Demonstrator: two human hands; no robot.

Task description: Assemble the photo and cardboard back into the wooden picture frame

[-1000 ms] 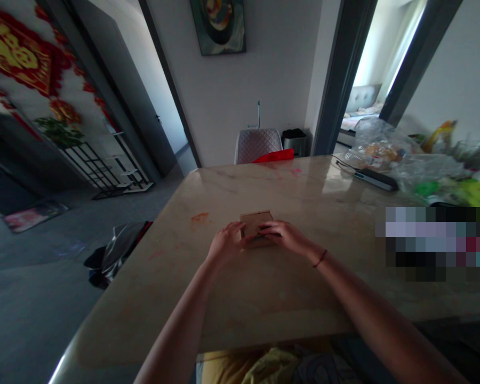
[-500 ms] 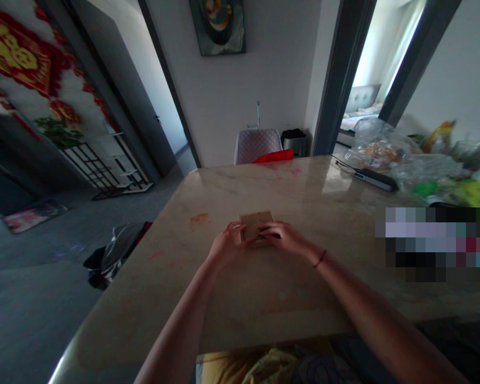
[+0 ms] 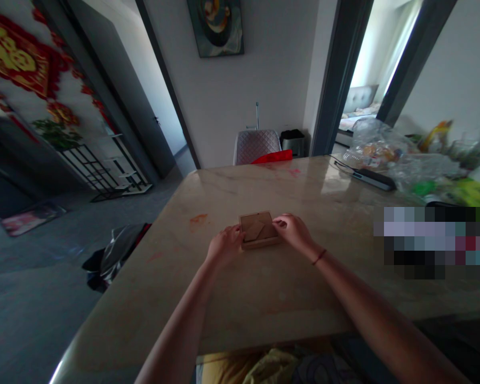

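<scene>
On the tabletop (image 3: pixel 232 192) — a shallow brown box (image 3: pixel 256 226), slanting lines atop.

From above, a hand could drop straight to the box (image 3: pixel 260 229). Its left edge is blocked by the left hand (image 3: pixel 226 242), its right by the right hand (image 3: pixel 292 229). Open table (image 3: pixel 260 288) gives passage on the box's near side, between the forearms (image 3: pixel 182 312), and beyond it. Far right of it, bags (image 3: pixel 384 149) and a black bar (image 3: pixel 374 179) obstruct.
</scene>
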